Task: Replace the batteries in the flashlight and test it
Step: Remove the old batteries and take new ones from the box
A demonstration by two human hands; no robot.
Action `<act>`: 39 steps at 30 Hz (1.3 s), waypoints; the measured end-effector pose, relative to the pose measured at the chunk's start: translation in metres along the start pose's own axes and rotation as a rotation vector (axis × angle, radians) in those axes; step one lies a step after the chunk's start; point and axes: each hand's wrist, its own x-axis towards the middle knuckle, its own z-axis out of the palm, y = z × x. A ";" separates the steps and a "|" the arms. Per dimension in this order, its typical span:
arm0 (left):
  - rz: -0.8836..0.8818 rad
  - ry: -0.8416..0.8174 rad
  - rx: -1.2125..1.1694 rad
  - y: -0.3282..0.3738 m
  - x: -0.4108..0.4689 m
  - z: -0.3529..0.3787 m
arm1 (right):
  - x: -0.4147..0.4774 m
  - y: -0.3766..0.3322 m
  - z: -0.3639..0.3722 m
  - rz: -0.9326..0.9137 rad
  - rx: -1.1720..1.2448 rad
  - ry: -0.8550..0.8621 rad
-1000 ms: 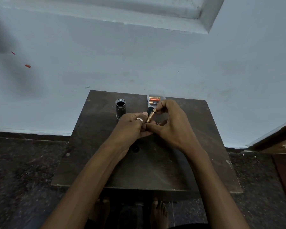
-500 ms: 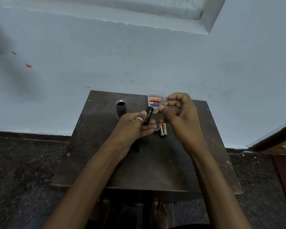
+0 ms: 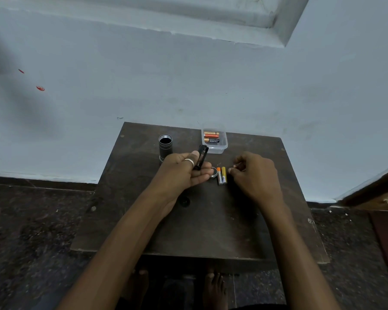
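Likely step: emptying old cells. Left of centre, the flashlight body (image 3: 165,146) stands open on the table (image 3: 211,224). The left hand (image 3: 184,171) grips the black battery holder (image 3: 201,155). 2 batteries (image 3: 221,175) lie just beside the curled right hand (image 3: 254,173); whether it pinches anything is unclear. Next, fresh cells from the tub (image 3: 220,147).

Pale blue plastered wall (image 3: 188,81), bearing two small red marks (image 3: 40,88) at left and a recessed window frame (image 3: 211,21) along the top. A dark skirting band (image 3: 43,181) meets a dark speckled stone floor (image 3: 31,231). A small dark wooden table (image 3: 211,231) stands against the wall. Light is dim and even.
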 end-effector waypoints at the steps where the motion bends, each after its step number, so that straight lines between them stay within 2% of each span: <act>1: -0.004 0.002 0.004 0.000 0.000 0.000 | 0.000 -0.002 0.000 -0.007 -0.001 -0.012; 13: -0.028 0.003 -0.006 0.003 -0.001 0.000 | 0.001 -0.001 0.003 -0.031 0.065 0.030; 20: -0.023 -0.008 -0.044 0.002 -0.001 0.001 | 0.000 -0.010 -0.005 -0.058 0.136 0.189; 25: -0.050 -0.007 -0.076 0.003 -0.001 0.000 | 0.015 -0.029 -0.016 -0.173 0.112 0.223; 29: -0.055 -0.007 -0.076 0.002 -0.002 0.000 | 0.051 -0.052 -0.021 -0.270 -0.031 0.056; 34: -0.084 0.000 -0.092 0.004 -0.002 0.002 | 0.086 -0.071 -0.009 -0.279 -0.323 -0.172; 39: -0.083 -0.012 -0.109 0.005 -0.002 0.003 | 0.094 -0.072 0.002 -0.318 -0.461 -0.231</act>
